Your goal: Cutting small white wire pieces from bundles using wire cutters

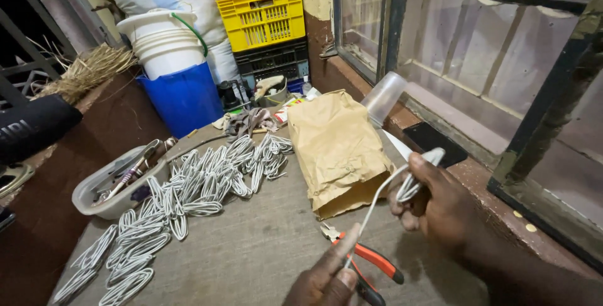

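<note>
The right hand grips a small coil of white wire; its loose strand slants down-left to the left hand, pinched there.

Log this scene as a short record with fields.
right hand: grips a coil of white wire
left hand: pinches the loose end of that wire
pliers: orange-handled, on the table beneath the hands
wire coils: many, spread over the table's left side
paper bag: brown, lying flat behind the pliers
</note>
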